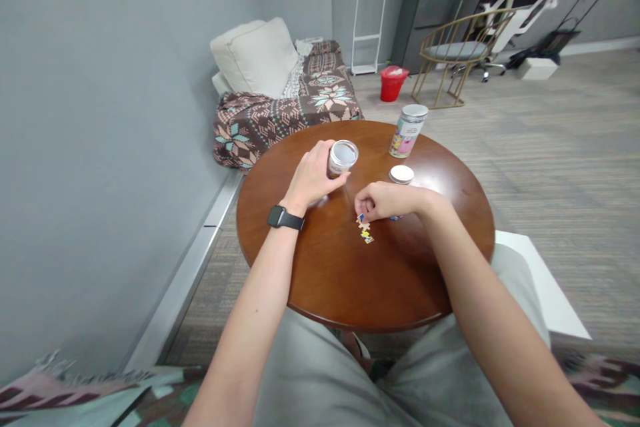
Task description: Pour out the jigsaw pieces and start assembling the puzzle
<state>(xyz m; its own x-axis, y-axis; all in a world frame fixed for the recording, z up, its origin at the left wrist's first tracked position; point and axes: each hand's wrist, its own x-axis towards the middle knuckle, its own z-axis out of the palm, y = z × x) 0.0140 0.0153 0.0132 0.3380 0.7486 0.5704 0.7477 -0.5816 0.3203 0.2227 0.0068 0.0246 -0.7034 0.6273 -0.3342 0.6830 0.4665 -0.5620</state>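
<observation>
My left hand point(313, 177) is wrapped round the side of a small round jar point(343, 159) with a clear top edge, standing on the brown table point(320, 267). My right hand point(375, 202) is closed, its fingertips down at a piece with blue on it, a jigsaw puzzle piece point(361, 218). Just below the fingers lie a few more puzzle pieces point(367, 235), some plain tan and some yellow. Bits of blue pieces show from under my right wrist. Beyond that hand a round white-topped lid point(401, 174) lies on the table. Part of the left fingers is hidden behind the jar.
A tall printed can point(409, 131) with a silver lid stands at the table's far right. Behind the table is a seat covered with a patterned blanket point(295, 110) and a white cushion point(263, 57). A red bin point(393, 85) and a gold wire chair point(457, 50) stand farther back.
</observation>
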